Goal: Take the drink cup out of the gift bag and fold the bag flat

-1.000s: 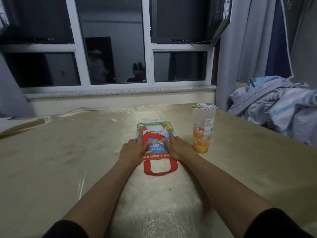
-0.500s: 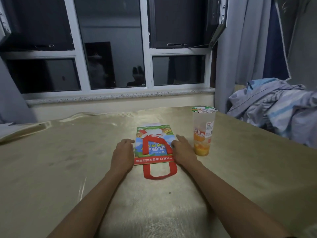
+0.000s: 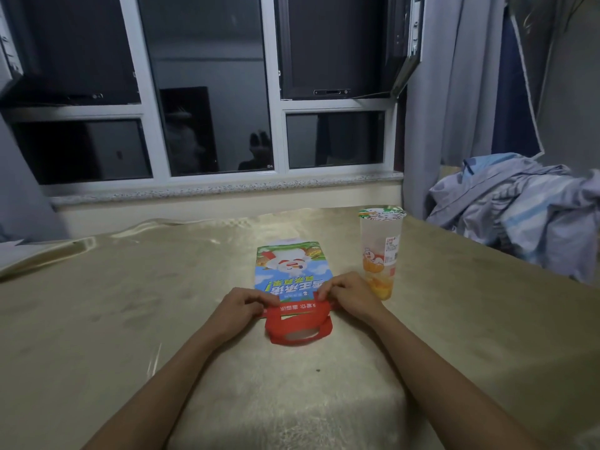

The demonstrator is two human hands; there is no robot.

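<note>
The colourful gift bag (image 3: 290,269) lies flat on the gold-clothed table (image 3: 130,303), its red handles (image 3: 300,332) pointing toward me. My left hand (image 3: 238,308) pinches the bag's near red edge at its left corner. My right hand (image 3: 349,295) pinches the same edge at its right corner, and that edge is lifted slightly off the table. The drink cup (image 3: 380,251) stands upright to the right of the bag, clear plastic with orange fruit at the bottom and a sealed printed lid. It stands just beyond my right hand.
A pile of striped blue-grey bedding (image 3: 526,209) sits past the table's right edge. A window sill (image 3: 227,190) and dark window run behind the table. A curtain (image 3: 454,92) hangs at the right.
My hands slid back from pressing flat on the bag's face to its near edge and pinched it. The handle loop now lies wider toward me. The view tilted up a little.
</note>
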